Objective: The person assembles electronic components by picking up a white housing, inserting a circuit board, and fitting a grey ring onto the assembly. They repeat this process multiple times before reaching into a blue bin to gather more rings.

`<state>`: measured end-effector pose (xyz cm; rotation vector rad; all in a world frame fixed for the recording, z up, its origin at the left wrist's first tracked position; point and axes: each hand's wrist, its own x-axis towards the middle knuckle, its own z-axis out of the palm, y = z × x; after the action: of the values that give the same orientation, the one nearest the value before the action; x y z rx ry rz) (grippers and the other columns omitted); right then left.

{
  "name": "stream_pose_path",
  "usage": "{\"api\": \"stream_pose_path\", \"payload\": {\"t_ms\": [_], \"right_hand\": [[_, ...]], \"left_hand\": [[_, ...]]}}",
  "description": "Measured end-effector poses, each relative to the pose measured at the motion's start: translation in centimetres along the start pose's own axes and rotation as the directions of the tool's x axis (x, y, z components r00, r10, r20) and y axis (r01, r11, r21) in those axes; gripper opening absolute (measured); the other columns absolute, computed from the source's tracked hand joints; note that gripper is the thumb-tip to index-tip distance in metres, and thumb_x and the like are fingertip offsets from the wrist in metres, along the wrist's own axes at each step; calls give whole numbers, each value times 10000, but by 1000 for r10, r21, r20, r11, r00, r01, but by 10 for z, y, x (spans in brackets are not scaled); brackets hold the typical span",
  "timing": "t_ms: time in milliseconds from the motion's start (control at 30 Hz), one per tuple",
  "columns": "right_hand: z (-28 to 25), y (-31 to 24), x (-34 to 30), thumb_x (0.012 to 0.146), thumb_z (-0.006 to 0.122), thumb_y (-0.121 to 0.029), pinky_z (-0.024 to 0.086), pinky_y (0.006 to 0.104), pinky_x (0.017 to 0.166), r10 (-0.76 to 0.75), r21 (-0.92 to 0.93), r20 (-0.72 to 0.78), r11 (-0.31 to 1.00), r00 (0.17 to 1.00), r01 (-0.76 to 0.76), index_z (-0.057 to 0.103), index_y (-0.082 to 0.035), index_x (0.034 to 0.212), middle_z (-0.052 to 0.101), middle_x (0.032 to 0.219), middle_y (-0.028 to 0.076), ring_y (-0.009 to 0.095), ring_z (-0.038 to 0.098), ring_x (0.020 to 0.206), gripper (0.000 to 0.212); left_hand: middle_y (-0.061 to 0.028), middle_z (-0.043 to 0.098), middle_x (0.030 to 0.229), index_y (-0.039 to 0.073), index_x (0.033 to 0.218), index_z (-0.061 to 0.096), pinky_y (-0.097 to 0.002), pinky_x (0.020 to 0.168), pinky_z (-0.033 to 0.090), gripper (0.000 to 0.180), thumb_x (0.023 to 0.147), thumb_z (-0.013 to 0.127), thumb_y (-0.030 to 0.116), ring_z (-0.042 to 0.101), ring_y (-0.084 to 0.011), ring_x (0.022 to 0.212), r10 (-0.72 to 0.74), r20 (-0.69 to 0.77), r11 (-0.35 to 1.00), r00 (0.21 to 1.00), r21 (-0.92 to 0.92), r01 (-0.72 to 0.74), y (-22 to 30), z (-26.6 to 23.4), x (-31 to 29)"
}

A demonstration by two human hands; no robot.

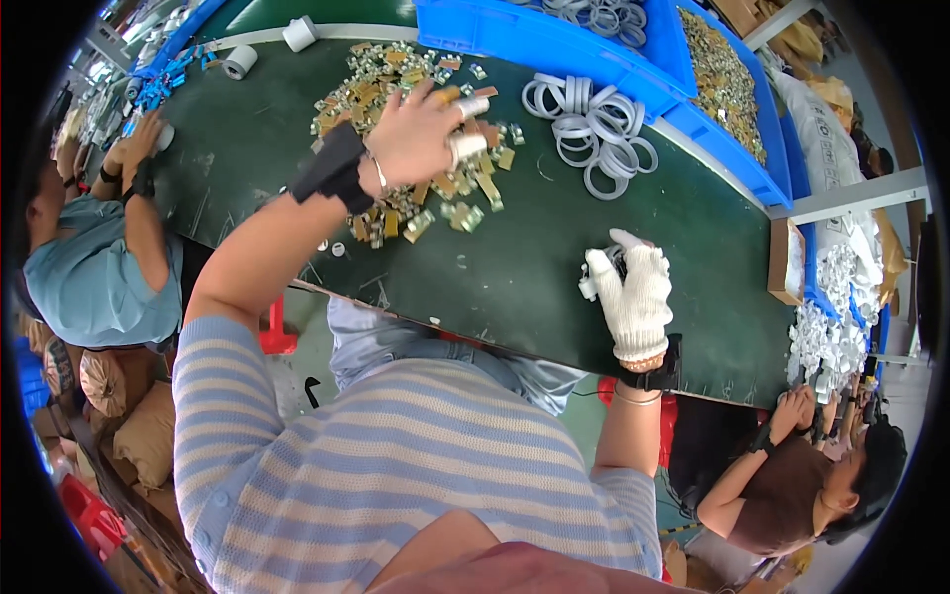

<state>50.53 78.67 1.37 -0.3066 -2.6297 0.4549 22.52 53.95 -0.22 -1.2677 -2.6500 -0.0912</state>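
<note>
I see left hand (pixel 418 137) spread wide over parts pile (pixel 381 74), upper centre-left; rough sweep could scatter pieces. Gloved right hand (pixel 635 297) curls at grey part (pixel 616 259), right of centre; can't tell if gripped, loose pinch could drop it.

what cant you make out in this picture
In the head view:
Small pieces beneath the left hand: hidden by that hand.
White piece: partly covered by the gloved right hand, so grip unclear.
Grey rings in the blue bin: cut off by the top edge.
</note>
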Motion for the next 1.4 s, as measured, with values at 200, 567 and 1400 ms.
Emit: {"api": "stream_pose_path", "payload": {"t_ms": [200,567,1400], "right_hand": [[-1,0,1,886,821,-277,501,451,881,-39,-5,-31,999,999,39,695,-51,1176,692,920,117,321,649,896,388],[-1,1,-1,884,823,-273,498,446,858,1,46,11,999,1000,-1,678,-40,1170,683,909,115,320,637,881,397],[7,1,7,873,835,-315,511,458,843,-34,62,-7,997,999,35,681,-52,1162,676,948,139,337,641,901,420]], "left_hand": [[-146,672,1273,142,1388,639,-496,1011,497,448,969,612,298,629,-381,1207,-230,-8,971,973,69,230,-167,38,75],[-172,633,1326,173,1529,526,-487,1071,469,551,1059,556,459,601,-390,1257,270,338,895,902,-432,-106,-124,21,50],[-188,604,1429,112,1509,530,-592,1160,376,683,978,659,523,498,-385,1416,468,-113,836,876,-264,-481,32,-24,-23]]}}
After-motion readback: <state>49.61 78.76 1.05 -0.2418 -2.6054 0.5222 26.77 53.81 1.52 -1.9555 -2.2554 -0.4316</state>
